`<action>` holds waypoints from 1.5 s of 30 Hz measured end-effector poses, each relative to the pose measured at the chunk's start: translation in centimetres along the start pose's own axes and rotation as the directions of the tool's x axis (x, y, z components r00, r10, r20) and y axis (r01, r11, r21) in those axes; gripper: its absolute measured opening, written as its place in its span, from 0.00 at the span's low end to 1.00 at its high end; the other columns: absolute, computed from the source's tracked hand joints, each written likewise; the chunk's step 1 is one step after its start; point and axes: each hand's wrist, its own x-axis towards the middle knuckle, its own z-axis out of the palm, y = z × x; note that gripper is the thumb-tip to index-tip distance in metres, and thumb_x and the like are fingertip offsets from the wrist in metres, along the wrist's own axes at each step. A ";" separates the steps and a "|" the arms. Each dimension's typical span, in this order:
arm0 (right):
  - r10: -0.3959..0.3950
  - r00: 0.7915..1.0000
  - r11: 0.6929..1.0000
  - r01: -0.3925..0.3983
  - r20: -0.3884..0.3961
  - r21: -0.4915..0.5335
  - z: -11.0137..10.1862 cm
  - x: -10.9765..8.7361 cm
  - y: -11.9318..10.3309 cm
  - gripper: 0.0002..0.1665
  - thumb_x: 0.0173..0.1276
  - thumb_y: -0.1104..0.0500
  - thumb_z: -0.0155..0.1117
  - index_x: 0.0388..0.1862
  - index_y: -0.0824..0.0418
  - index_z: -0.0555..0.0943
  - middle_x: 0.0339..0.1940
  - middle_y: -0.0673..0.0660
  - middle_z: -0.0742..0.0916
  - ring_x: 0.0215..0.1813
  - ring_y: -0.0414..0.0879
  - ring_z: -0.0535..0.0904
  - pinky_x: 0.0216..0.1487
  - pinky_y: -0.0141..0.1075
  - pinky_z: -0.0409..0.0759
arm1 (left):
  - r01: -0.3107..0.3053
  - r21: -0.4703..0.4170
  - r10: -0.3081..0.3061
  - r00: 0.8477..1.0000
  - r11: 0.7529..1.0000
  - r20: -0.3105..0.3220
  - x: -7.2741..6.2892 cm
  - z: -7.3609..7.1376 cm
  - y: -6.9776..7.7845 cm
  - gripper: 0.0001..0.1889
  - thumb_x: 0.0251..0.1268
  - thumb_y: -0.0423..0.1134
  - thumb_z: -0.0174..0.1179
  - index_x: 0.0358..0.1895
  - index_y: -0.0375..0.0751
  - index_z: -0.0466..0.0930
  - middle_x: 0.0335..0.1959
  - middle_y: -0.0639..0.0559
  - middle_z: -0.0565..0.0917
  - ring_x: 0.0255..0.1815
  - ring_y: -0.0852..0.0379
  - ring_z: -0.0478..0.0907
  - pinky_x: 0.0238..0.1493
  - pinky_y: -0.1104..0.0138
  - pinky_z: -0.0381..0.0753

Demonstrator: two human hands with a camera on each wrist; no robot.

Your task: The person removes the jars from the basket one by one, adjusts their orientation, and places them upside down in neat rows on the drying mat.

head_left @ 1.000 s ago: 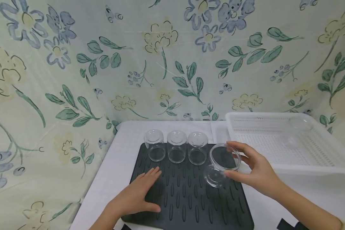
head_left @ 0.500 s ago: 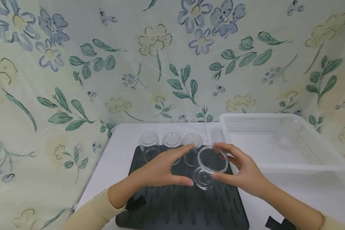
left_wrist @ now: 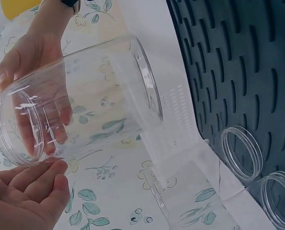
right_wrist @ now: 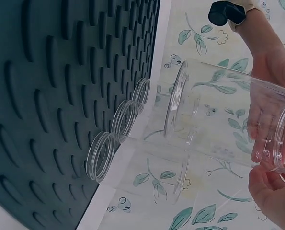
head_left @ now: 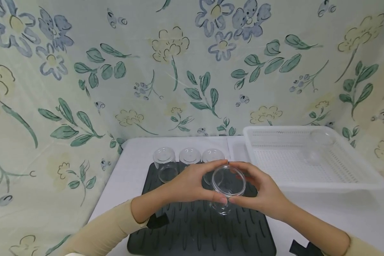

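A clear jar (head_left: 228,192) is held above the dark ribbed mat (head_left: 198,231), its ringed mouth tipped up toward the head camera. My left hand (head_left: 193,181) grips the rim from the left, and my right hand (head_left: 265,192) grips it from the right. Thumbs and forefingers nearly meet around it. In the left wrist view the jar (left_wrist: 99,91) shows its smooth body and thick base. Three similar jars stand mouth down along the mat's far edge: a left one (head_left: 164,156), a middle one (head_left: 190,156) and a right one (head_left: 213,155), partly behind my left hand.
To the right on the white-covered table (head_left: 323,220) sits a white perforated basket (head_left: 307,186) with a clear jar (head_left: 321,138) in it. Behind the table hangs a floral cloth (head_left: 176,78). A black strap (head_left: 158,220) is on my left wrist.
My left hand has come from over the mat's left side to the jar and now grips its rim. My right hand has carried the jar a little left.
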 end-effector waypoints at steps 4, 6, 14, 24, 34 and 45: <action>0.010 1.000 1.000 -0.009 0.005 -0.004 0.2 0.1 0.0 0.45 0.51 0.68 0.78 0.69 0.57 0.69 0.64 0.55 0.77 0.63 0.45 0.73 0.61 0.31 0.72 | 0.008 -0.016 -0.008 0.999 1.000 -0.041 0.0 0.0 -0.1 0.43 0.51 0.50 0.75 0.73 0.51 0.65 0.70 0.61 0.68 0.67 0.64 0.68 0.63 0.61 0.71; 0.018 1.000 1.000 -0.018 0.008 -0.002 0.3 0.1 0.0 0.45 0.52 0.68 0.77 0.69 0.57 0.69 0.64 0.55 0.77 0.63 0.44 0.74 0.61 0.31 0.72 | 0.004 -0.026 -0.006 0.998 1.000 -0.058 -0.1 0.0 -0.1 0.42 0.50 0.49 0.76 0.71 0.50 0.68 0.68 0.61 0.71 0.65 0.64 0.70 0.62 0.62 0.72; 0.089 0.995 0.995 -0.091 0.051 0.050 0.5 -0.3 0.6 0.60 0.49 0.68 0.79 0.77 0.54 0.55 0.68 0.59 0.72 0.67 0.39 0.67 0.62 0.27 0.68 | 0.040 -0.071 -0.047 0.994 0.997 -0.096 -0.6 -0.2 -0.3 0.40 0.47 0.48 0.77 0.67 0.50 0.73 0.62 0.62 0.77 0.59 0.62 0.76 0.58 0.61 0.75; 0.184 0.969 0.977 -0.199 0.166 0.080 3.5 -2.8 6.1 0.60 0.50 0.63 0.80 0.77 0.47 0.55 0.68 0.56 0.73 0.67 0.45 0.70 0.63 0.42 0.71 | -0.011 -0.084 -0.004 0.984 0.996 -0.177 -1.1 -1.1 -0.1 0.37 0.46 0.42 0.78 0.65 0.47 0.75 0.59 0.60 0.80 0.58 0.63 0.76 0.58 0.58 0.75; 0.192 0.966 0.951 -0.227 0.175 0.208 5.9 -2.7 7.0 0.51 0.52 0.64 0.78 0.72 0.66 0.61 0.65 0.61 0.75 0.60 0.46 0.77 0.57 0.39 0.76 | -0.015 -0.114 -0.007 0.982 0.993 -0.188 -1.3 -1.3 0.3 0.37 0.45 0.40 0.78 0.64 0.47 0.76 0.59 0.62 0.80 0.59 0.64 0.76 0.59 0.51 0.74; 0.187 0.977 0.958 -0.204 0.100 0.203 5.1 -3.2 7.0 0.46 0.52 0.68 0.76 0.69 0.64 0.66 0.63 0.58 0.77 0.59 0.45 0.77 0.58 0.36 0.76 | 0.024 -0.171 -0.055 0.982 0.985 -0.179 -1.9 -1.7 -0.2 0.38 0.46 0.39 0.78 0.65 0.48 0.74 0.60 0.58 0.79 0.60 0.61 0.76 0.61 0.56 0.73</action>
